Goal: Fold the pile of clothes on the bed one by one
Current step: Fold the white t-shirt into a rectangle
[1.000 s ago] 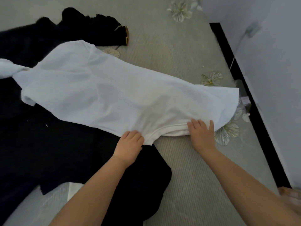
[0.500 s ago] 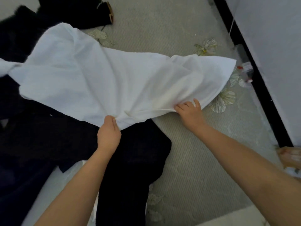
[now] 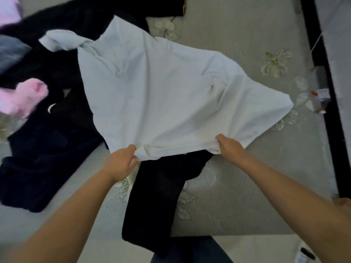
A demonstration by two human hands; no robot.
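A white cotton T-shirt (image 3: pixel 161 95) lies spread across the bed (image 3: pixel 237 31), which wears a pale grey ribbed bedspread printed with leaf motifs, and both hands now grip the shirt's near edge. The left hand (image 3: pixel 121 164) has its fingers curled round a bunched fold of the hem, where a second ago it lay knuckles-down on the cloth, and the right hand (image 3: pixel 228 146) pinches the hem in a closed fist, where before its fingers lay flat on the fabric. The edge between the two hands is drawn into a gathered ridge and lifted slightly off the bed. The shirt's far end rests over a heap of black fuzzy garments (image 3: pixel 62 25), with one sleeve twisted out to the left, and its right corner reaches toward the dark bed frame (image 3: pixel 322 73). A dark navy piece of clothing (image 3: pixel 157 202) runs from under the held hem down toward the person, and another navy garment (image 3: pixel 41 164) lies to the left. The view has shifted since the earlier frames, so a pink soft garment (image 3: pixel 24 99) now shows at the left edge, blurred. A small packet with red marking (image 3: pixel 321 99) sits by the frame at the right.
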